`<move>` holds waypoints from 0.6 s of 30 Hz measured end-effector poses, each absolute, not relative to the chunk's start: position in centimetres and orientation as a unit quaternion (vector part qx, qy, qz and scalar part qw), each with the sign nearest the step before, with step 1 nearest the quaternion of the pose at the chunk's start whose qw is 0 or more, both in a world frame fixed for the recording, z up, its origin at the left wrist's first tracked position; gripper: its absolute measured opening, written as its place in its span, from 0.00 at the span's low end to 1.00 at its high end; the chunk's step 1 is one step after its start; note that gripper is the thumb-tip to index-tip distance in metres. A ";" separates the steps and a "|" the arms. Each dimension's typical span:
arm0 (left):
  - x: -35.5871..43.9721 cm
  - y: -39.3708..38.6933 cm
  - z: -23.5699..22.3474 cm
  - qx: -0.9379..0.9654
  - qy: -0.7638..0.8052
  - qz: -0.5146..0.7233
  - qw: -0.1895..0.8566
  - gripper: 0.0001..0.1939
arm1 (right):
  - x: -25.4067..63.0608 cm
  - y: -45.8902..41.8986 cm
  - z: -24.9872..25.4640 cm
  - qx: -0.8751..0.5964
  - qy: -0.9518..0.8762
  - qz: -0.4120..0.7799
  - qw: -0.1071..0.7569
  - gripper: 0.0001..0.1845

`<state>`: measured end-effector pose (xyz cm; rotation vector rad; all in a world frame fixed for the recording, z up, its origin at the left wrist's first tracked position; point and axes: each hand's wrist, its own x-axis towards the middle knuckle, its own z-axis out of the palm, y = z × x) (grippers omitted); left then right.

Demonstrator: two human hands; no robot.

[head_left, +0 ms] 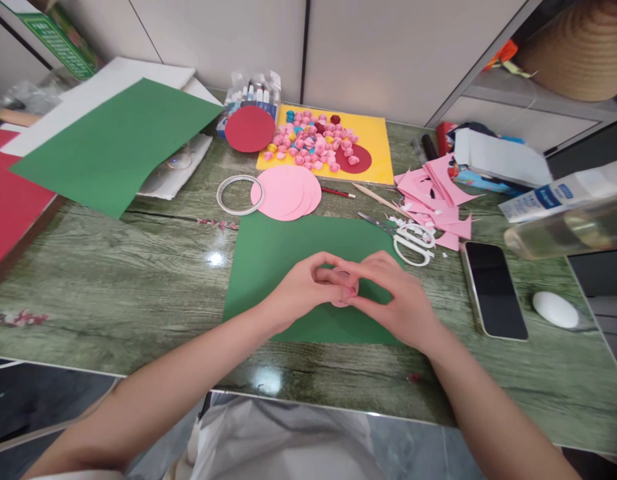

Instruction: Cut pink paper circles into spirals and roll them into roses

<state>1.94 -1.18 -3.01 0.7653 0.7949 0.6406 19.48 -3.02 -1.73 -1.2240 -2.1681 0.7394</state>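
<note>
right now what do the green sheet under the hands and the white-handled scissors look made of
The flat green sheet looks like matte craft paper: thin, even colour, no glare. The white-handled scissors seem to have glossy plastic loops and grey metal blades. Both hands, left and right, pinch a small pink paper piece.

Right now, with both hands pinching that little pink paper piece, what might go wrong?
1. The pink paper piece is small and squeezed between the left hand and right hand; it could crease or unroll.
2. The scissors lie just beyond the right hand; a reach might snag them.
3. The phone lies near the right wrist and could be nudged.
</note>
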 end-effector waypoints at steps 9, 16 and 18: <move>1.6 -0.8 -2.9 0.388 0.353 0.261 0.810 0.17 | 19.8 -3.2 -1.9 -0.427 -0.798 0.348 0.247 0.25; 1.8 -1.1 -3.1 0.430 0.379 0.291 0.766 0.15 | 19.5 -3.1 -1.8 -0.471 -0.795 0.287 0.252 0.28; 1.9 -1.2 -3.1 0.428 0.378 0.294 0.767 0.14 | 19.5 -3.0 -1.9 -0.462 -0.804 0.276 0.252 0.28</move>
